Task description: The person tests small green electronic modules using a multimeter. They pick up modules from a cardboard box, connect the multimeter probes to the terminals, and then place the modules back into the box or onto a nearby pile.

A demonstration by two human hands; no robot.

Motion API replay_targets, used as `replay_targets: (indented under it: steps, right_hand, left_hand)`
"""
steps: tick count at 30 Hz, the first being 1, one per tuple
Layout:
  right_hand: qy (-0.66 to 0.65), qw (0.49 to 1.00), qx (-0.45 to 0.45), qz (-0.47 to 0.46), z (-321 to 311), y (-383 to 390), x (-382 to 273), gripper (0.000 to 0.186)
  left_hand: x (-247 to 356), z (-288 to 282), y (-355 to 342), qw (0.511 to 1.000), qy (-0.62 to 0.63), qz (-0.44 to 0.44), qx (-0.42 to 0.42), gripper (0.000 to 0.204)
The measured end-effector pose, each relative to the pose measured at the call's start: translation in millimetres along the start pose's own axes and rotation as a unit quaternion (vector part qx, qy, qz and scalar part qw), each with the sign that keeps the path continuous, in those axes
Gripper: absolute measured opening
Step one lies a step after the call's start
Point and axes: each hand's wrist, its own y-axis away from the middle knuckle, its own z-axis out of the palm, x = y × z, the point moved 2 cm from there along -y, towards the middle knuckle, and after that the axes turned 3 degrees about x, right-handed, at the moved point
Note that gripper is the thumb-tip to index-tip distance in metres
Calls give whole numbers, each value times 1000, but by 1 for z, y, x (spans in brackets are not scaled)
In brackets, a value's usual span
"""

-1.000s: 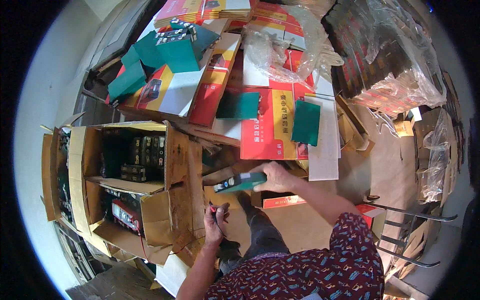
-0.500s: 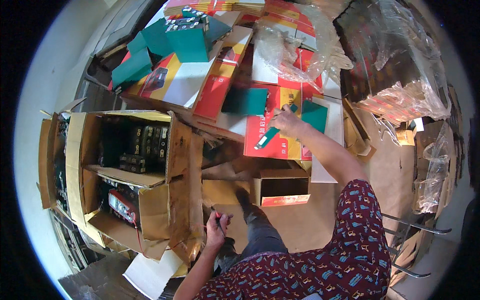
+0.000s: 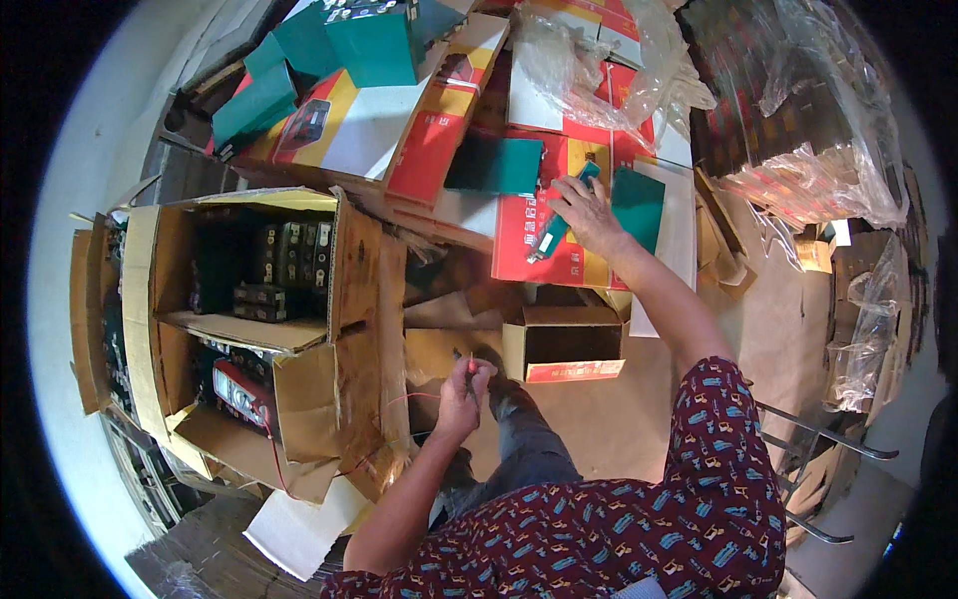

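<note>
My left hand (image 3: pixel 461 397) grips red and black test probes (image 3: pixel 471 367), with leads trailing toward a red multimeter (image 3: pixel 237 393) inside the lower-left cardboard box. My right hand (image 3: pixel 587 212) has its fingers on a narrow-edged green battery cell (image 3: pixel 549 236) standing on red-yellow printed cardboard (image 3: pixel 511 262). Another green cell (image 3: pixel 638 210) lies right of that hand, and one (image 3: pixel 494 165) lies to its left. My palm and fingers partly hide the cell in my right hand.
Open boxes of cells (image 3: pixel 339 262) stand at left. More green cells (image 3: pixel 369 50) sit on stacked cartons above. Crumpled plastic (image 3: pixel 569 80) lies there; a wrapped stack (image 3: pixel 793 120) is at upper right. An open carton (image 3: pixel 561 349) is below the stack, metal bars (image 3: pixel 838 439) at lower right.
My right hand has carried the cell up and rightward from above the floor area onto the printed cardboard. My left hand has moved up and rightward with the probes.
</note>
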Motion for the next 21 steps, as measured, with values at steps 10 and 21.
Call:
replay_targets:
  steps: [10,21]
  right_hand:
    - [-292,915,222,170,-2,76,-79,46]
    - [-674,603,27,426,31,133,-207,41]
  left_hand:
    - [-8,46,-53,986,139,-86,-15,18]
    - [-43,103,-90,981,186,37,38,21]
